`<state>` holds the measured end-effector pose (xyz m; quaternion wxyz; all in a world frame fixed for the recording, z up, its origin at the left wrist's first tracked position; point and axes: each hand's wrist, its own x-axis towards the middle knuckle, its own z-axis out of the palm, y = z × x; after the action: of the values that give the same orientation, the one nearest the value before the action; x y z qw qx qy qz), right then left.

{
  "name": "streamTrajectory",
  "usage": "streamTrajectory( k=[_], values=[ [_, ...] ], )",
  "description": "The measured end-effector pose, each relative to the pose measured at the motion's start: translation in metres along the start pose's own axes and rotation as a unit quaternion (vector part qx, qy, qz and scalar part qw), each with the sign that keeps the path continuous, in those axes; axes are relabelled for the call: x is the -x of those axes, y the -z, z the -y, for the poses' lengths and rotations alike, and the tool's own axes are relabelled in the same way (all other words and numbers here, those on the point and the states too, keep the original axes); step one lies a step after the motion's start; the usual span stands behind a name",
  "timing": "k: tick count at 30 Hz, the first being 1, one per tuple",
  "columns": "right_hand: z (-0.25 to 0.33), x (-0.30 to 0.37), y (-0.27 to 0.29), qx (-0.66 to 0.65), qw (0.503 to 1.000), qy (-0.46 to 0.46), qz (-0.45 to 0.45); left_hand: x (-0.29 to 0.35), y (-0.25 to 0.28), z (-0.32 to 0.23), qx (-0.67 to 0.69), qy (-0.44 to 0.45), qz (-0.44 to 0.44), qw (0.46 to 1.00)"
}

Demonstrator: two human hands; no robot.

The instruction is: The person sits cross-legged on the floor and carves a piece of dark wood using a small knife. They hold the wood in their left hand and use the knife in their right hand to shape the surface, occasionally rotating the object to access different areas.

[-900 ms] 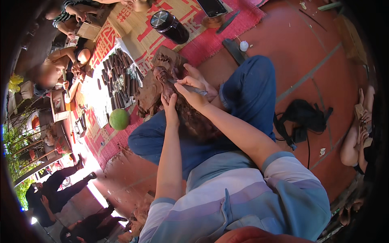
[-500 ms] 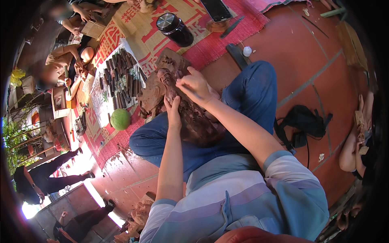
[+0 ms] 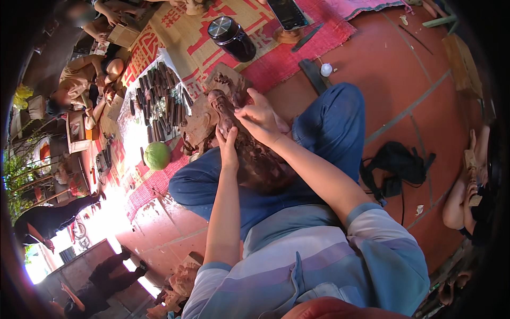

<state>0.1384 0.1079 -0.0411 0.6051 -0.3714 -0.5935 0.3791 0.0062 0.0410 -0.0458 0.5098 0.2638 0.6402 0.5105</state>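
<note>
A dark brown wood carving (image 3: 255,159) of a figure with a long-bearded head leans across my lap, its head pointing away from me. My left hand (image 3: 228,146) grips it by the side, below the carved face, thumb on the front. Over the figure's upper body is my right hand (image 3: 260,117), with thumb and fingers pinched together close to the wood. Whatever those fingertips hold is too small or hidden to make out. A rough wooden block (image 3: 199,119) lies beside and under the carving's head.
Left of the block, many dark-handled carving tools (image 3: 159,95) lie on a white sheet. A green ball-like object (image 3: 157,156) sits nearer me. Beyond are a dark lidded jar (image 3: 232,40) and a phone (image 3: 288,13) on the mat. A black bag (image 3: 396,162) rests on the right.
My right hand has shifted slightly, its pinched fingers now nearer the carving's chest. My left hand keeps its grip. People walking at the far left have moved.
</note>
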Motion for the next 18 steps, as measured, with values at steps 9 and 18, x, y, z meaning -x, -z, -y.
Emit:
streamTrajectory(
  k=[9, 18],
  values=[
    [0.004, -0.003, 0.001, -0.003, 1.000, -0.014, 0.011, -0.003, 0.000, 0.002, 0.042, -0.007, 0.029, 0.999],
    [0.012, 0.000, 0.005, -0.012, 1.000, -0.010, 0.026, 0.000, 0.003, 0.002, 0.032, 0.004, 0.029, 0.999]
  ],
)
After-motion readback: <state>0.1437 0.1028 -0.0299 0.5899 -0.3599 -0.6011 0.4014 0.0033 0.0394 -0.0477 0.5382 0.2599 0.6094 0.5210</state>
